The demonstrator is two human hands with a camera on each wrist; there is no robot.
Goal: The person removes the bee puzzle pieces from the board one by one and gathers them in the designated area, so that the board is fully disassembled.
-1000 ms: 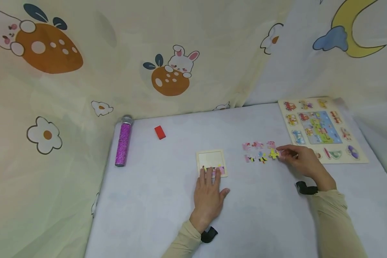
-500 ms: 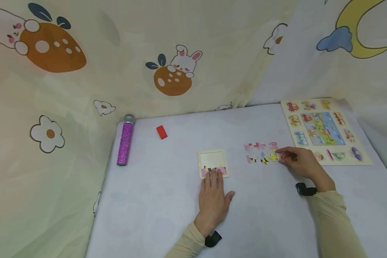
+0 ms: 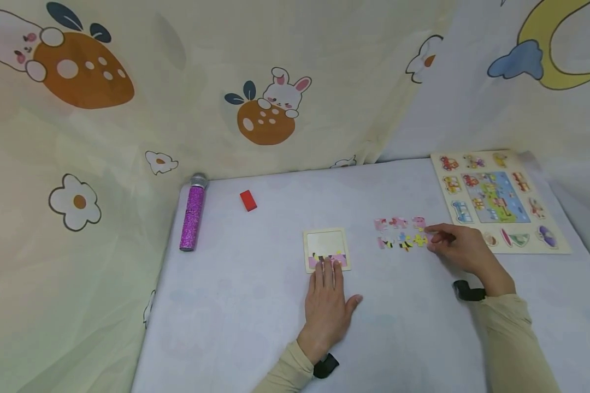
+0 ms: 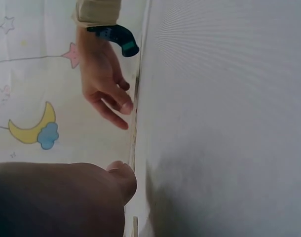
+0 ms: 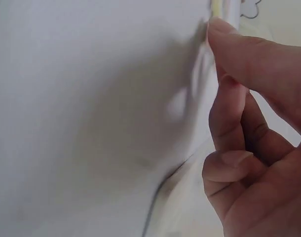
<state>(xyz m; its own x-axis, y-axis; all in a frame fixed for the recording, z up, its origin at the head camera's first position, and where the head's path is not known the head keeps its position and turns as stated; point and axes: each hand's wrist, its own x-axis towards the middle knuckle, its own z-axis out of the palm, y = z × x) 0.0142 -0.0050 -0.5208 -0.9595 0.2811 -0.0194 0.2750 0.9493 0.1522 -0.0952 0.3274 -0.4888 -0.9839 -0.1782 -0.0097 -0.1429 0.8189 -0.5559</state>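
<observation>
A small square puzzle frame (image 3: 324, 236) lies on the table with a strip of pink, yellow and black pieces along its near side. My left hand (image 3: 326, 311) rests with straight fingers over the near edge of that frame, touching the strip. To its right, several loose jigsaw pieces (image 3: 398, 222) lie in two short rows. At the right end of the lower row, my right hand (image 3: 454, 248) pinches a yellow and pink jigsaw piece (image 3: 420, 240) between thumb and finger. In the right wrist view, the thumb (image 5: 239, 49) partly hides the piece.
A larger picture puzzle board (image 3: 501, 237) lies at the back right, partly behind the right hand. A purple glitter microphone (image 3: 193, 218) and a red block (image 3: 248, 200) are at the back left. A printed curtain (image 3: 187, 120) hangs behind the table.
The head view has shifted slightly, so everything sits a little further right. My left fingers have slid slightly toward me, uncovering more of the strip. The right hand stays at the yellow piece.
</observation>
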